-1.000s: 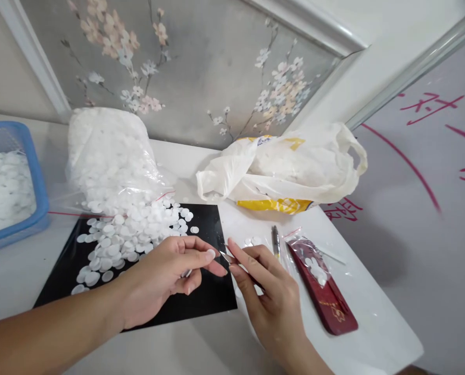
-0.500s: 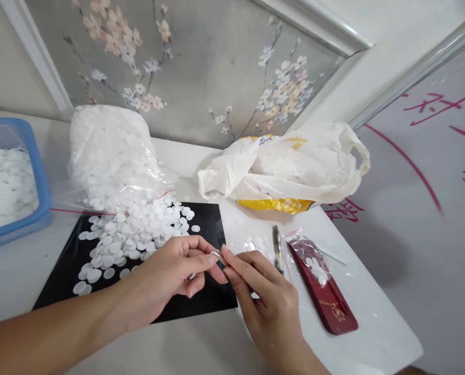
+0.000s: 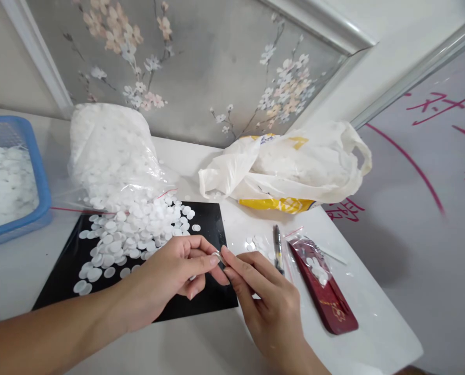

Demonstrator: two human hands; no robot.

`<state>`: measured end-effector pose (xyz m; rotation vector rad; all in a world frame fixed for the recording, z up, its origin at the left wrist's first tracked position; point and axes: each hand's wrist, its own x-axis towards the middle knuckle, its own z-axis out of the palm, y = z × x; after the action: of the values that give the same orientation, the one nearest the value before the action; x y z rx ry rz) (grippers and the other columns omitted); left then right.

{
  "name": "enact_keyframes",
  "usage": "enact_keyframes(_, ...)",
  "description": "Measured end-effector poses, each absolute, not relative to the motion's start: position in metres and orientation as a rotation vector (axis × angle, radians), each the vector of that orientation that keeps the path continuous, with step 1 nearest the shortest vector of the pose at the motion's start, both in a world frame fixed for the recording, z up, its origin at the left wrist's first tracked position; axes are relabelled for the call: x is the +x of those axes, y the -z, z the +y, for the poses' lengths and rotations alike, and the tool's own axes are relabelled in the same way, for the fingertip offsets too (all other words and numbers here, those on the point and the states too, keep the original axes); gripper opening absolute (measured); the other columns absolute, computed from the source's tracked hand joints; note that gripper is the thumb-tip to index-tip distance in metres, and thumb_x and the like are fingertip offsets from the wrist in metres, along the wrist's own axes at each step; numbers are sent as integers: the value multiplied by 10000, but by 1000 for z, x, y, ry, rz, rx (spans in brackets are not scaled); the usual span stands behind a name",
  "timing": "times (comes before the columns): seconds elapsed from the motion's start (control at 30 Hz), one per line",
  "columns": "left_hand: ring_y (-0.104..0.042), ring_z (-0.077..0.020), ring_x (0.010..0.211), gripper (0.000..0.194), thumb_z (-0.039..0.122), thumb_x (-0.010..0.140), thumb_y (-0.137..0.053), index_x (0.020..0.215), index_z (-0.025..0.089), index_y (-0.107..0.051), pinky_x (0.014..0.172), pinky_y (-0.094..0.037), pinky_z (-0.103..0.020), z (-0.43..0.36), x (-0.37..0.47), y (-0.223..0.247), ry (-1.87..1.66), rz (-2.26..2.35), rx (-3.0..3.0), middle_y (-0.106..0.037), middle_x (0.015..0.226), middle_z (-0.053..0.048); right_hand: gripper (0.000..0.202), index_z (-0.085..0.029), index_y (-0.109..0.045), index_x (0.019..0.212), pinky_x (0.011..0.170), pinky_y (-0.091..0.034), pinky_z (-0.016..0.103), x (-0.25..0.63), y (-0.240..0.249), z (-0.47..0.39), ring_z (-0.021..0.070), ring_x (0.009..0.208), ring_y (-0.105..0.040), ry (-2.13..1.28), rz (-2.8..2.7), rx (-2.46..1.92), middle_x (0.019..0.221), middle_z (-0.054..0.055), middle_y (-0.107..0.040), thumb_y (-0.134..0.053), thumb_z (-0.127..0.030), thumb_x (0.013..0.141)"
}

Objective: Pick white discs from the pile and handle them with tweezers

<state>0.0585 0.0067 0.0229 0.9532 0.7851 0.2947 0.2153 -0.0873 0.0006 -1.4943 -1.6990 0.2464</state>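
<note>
Pinching disc [image 3: 215, 254] in left grip [image 3: 179, 265], tool [image 3: 221, 258] in right grip [image 3: 267, 286], inside table's right edge [image 3: 380, 312], likely for steadiness.

Far left: stuffed bag [image 3: 109, 148] blocks; far right: carrier bag [image 3: 290, 166]. Bare table [image 3: 181, 156] between, passable. Left hand [image 3: 172, 268] obstructs black mat [image 3: 204, 302].

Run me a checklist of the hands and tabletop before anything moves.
1. Left hand pinching a small white disc: ok.
2. Right hand gripping a slim tool: ok.
3. Tool's tip properly placed on the disc: cannot tell, fingers partly hide it.
4. Loose white discs at hand on the black mat: ok, heaped beyond the left hand.
5. Clear bag closed: not ok, discs spill from its mouth.
6. Blue basket upright: ok.
</note>
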Motion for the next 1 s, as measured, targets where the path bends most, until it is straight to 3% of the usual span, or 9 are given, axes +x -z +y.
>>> enact_keyframes(1.0, -377, -29, 446, 174, 323, 869, -584, 828, 154, -594, 493, -234, -241, 8, 58, -27, -281, 797, 1008, -718, 776, -24, 352, -223, -658, 1216, 557, -527, 210, 215, 0, -89, 116, 643, -611, -238, -1712, -1524, 833, 41, -633, -517, -87, 924)
